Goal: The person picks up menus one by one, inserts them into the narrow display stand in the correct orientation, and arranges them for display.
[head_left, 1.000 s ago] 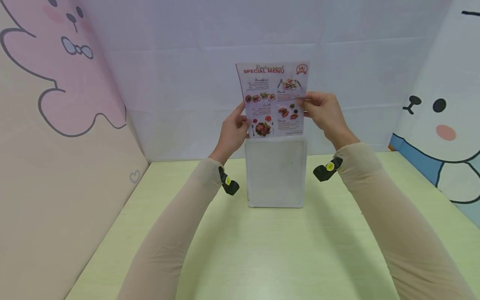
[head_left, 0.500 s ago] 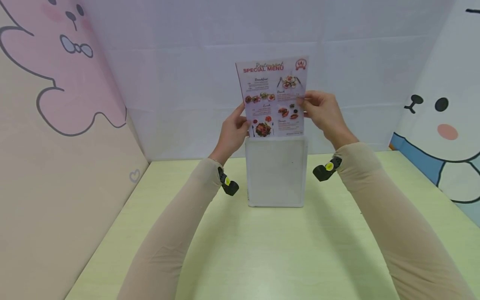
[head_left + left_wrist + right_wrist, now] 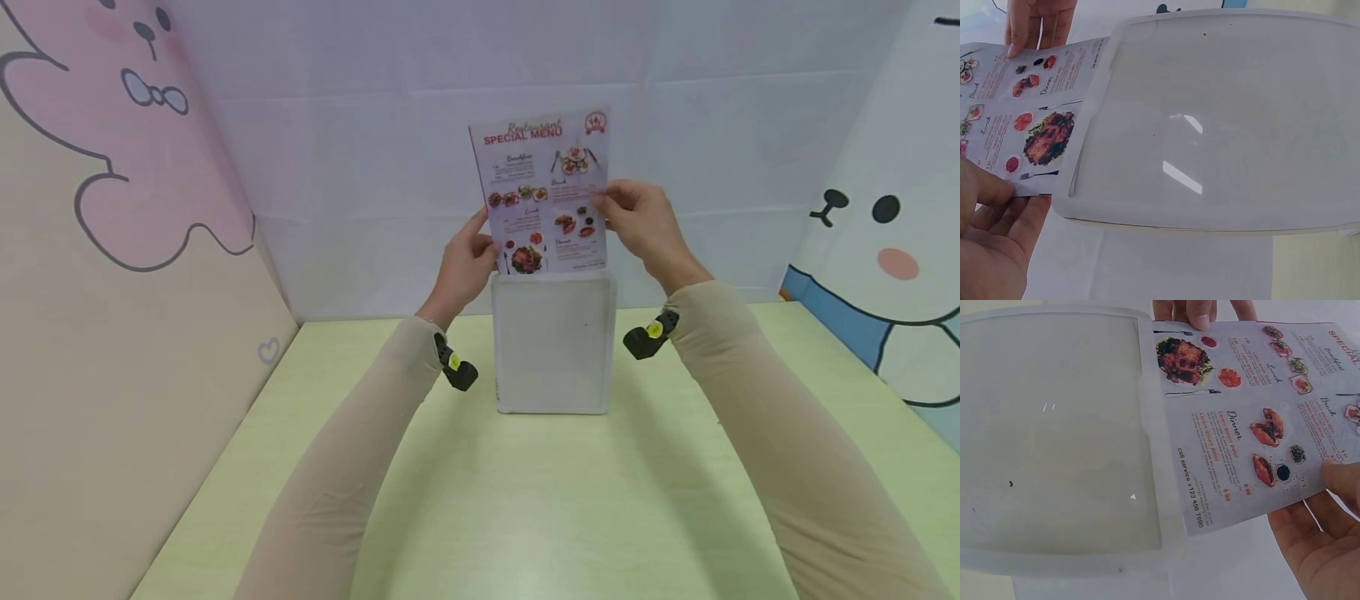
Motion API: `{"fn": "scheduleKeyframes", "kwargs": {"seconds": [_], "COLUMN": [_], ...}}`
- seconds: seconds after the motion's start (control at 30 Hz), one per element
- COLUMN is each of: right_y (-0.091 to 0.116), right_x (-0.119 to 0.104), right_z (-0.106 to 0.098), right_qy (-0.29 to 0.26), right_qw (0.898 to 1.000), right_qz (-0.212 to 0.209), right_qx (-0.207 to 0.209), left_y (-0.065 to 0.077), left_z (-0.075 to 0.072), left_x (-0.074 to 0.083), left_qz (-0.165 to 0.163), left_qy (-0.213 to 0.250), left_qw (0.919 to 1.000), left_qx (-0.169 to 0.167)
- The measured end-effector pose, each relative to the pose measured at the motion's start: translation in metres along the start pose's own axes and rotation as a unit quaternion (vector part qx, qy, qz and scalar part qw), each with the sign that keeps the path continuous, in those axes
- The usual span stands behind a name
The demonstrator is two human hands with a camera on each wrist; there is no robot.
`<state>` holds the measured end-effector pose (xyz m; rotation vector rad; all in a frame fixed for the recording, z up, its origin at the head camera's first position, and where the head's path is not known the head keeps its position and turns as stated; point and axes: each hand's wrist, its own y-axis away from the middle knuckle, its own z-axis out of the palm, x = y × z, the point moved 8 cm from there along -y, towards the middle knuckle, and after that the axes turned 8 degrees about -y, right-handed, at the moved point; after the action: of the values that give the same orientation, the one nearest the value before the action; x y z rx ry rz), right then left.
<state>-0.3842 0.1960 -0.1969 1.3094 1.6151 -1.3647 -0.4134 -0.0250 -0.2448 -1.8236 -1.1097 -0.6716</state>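
Observation:
A printed restaurant menu sheet stands up in both hands, its lower edge right at the top rim of a white-framed display stand. My left hand pinches the sheet's lower left edge, thumb in front and fingers behind. Higher up, my right hand pinches the right edge the same way. The stand's clear panel shows only pale backing in the left wrist view, with the menu beside its upper frame. In the right wrist view the menu's bottom corner overlaps the frame.
The stand is upright on a pale green table. A white sheet-like backdrop hangs behind. Side panels bear a pink cartoon animal at left and a white cartoon animal at right. Each wrist wears a black camera.
The menu's upper right part has swung slightly left and up, tilting the sheet, and the right hand has shifted a little left with it. The left hand and the stand hold almost still.

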Motion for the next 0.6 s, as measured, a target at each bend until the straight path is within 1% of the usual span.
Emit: {"fn": "scheduleKeyframes", "kwargs": {"seconds": [0.1,0.4,0.6], "right_y": [0.000,-0.003,-0.003], "right_x": [0.003,0.010,0.014], "right_z": [-0.001,0.001,0.003], "right_qy": [0.001,0.016,0.023], "right_qw": [1.000,1.000,0.999], "right_qz": [0.002,0.017,0.029], "right_qx": [-0.001,-0.012,-0.020], "left_y": [0.001,-0.001,-0.001], "left_z": [0.003,0.004,0.003], "left_x": [-0.001,-0.007,-0.007], "left_qz": [-0.005,-0.029,-0.033], "left_qy": [0.005,0.026,0.027], "left_qw": [1.0000,0.9992,0.9991], "left_qx": [-0.001,-0.006,-0.005]}}
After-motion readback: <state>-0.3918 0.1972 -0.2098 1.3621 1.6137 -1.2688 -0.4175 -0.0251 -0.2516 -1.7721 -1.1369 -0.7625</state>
